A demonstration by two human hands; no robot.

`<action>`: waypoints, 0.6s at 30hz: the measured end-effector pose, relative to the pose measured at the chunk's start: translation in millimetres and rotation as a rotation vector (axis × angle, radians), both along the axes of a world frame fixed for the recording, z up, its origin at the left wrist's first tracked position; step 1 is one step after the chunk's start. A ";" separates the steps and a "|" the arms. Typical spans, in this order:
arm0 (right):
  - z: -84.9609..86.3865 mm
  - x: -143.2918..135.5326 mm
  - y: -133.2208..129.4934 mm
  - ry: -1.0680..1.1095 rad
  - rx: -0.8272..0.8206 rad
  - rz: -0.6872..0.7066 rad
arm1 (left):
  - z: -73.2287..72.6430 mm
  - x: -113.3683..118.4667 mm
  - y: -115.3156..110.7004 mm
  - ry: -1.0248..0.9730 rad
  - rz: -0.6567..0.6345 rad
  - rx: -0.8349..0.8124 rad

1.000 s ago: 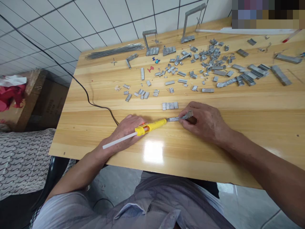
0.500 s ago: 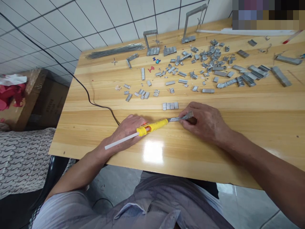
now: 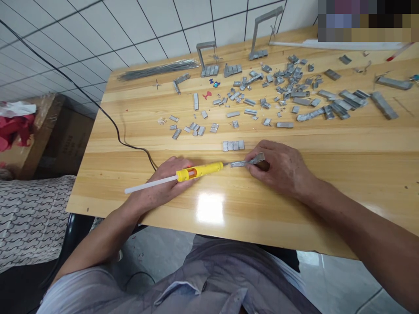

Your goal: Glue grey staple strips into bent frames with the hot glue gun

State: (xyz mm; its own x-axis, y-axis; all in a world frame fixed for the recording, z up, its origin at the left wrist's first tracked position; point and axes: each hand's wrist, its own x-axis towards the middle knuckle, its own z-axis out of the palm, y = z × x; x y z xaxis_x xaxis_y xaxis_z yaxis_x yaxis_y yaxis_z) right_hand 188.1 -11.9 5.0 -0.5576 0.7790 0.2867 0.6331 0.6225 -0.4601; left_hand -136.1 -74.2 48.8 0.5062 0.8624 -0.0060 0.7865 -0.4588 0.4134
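Observation:
My left hand is closed around a yellow hot glue gun, a white glue stick jutting from its back end. The gun's nozzle points right, with a small gap to the near end of a bent grey strip piece. That strip is pinched between the thumb and fingers of my right hand, close to the tabletop; its raised end shows over my fingertips. Just beyond lies a joined row of grey blocks, touched by neither hand.
Many loose grey pieces are scattered over the wooden table. Two hook-shaped grey stands and a bundle of thin wires are by the tiled wall. A black cord runs down to the left hand.
My left hand has drawn the glue gun back to the left, so its nozzle has come away from the strip's end. My right hand stays in place with the strip.

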 end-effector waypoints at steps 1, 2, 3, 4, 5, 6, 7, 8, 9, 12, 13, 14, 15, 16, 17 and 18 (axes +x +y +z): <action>0.6 -0.1 0.0 -0.001 0.000 0.001 | 1.1 0.1 0.8 0.011 -0.011 -0.019; 1.1 -0.1 0.0 -0.002 0.002 0.002 | 2.1 0.6 1.8 0.022 -0.027 -0.035; 1.5 -0.1 -0.1 -0.002 0.004 0.002 | 2.9 1.4 2.7 0.032 -0.041 -0.044; 1.7 -0.1 -0.2 -0.001 0.003 0.003 | 3.5 2.2 3.6 0.041 -0.052 -0.049; 1.6 0.0 -0.3 0.000 0.002 0.003 | 3.9 3.0 4.4 0.046 -0.058 -0.048; 1.3 0.1 -0.4 0.004 0.002 0.002 | 4.0 3.6 5.1 0.051 -0.064 -0.047; 0.9 0.2 -0.4 0.007 0.002 0.002 | 3.9 4.0 5.6 0.055 -0.067 -0.049; 0.4 0.2 -0.5 0.010 0.002 0.002 | 3.6 4.1 6.1 0.060 -0.068 -0.052; -0.1 0.2 -0.5 0.013 0.007 0.001 | 3.2 4.1 6.4 0.063 -0.069 -0.057; -1.0 -0.1 -0.5 0.018 0.024 0.006 | 2.1 4.1 7.2 0.070 -0.055 -0.084; -1.1 -0.3 -0.5 0.018 0.030 0.009 | 1.8 4.2 7.5 0.072 -0.048 -0.095; -1.2 -0.4 -0.4 0.019 0.037 0.011 | 1.7 4.4 8.0 0.071 -0.041 -0.104; -1.3 -0.6 -0.4 0.017 0.042 0.013 | 1.6 4.6 8.5 0.067 -0.037 -0.110; -1.4 -0.8 -0.3 0.016 0.046 0.015 | 1.5 4.8 9.0 0.059 -0.039 -0.113; -1.6 -0.8 -0.2 0.016 0.050 0.016 | 1.5 5.0 9.7 0.049 -0.047 -0.114; -1.9 -0.9 -0.1 0.017 0.053 0.015 | 1.5 5.2 10.3 0.041 -0.053 -0.115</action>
State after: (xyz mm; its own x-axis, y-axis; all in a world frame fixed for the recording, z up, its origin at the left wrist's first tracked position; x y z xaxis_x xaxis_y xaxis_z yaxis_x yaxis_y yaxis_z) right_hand 187.3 -12.0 3.1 -0.5638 0.7540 0.3370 0.6157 0.6557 -0.4370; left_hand -130.9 -63.9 50.3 0.5483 0.8270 -0.1244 0.7797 -0.4517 0.4337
